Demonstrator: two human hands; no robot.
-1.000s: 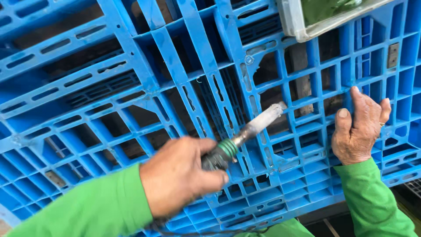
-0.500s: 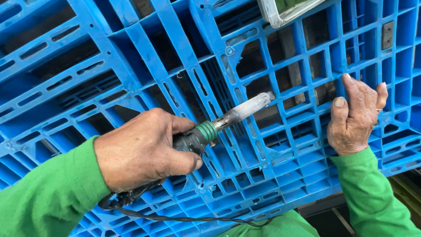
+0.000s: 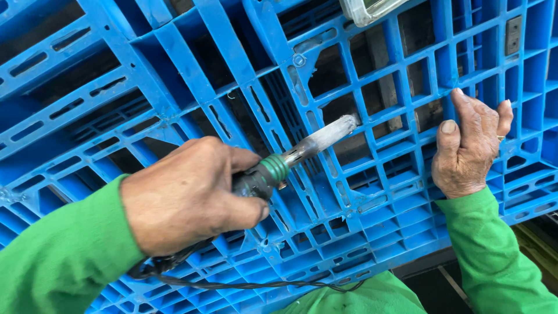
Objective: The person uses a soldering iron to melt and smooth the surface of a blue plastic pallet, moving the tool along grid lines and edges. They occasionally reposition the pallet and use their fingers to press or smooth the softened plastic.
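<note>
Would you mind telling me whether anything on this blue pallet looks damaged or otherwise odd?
Yes. The blue pallet's grid looks rough and broken around the cell where the tool's whitish tip rests. The left hand grips the tool; the right hand lies flat on the pallet.

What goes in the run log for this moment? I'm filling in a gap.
left hand grips corded heating tool | tip on blue plastic pallet rib | right hand braces pallet grid
</note>
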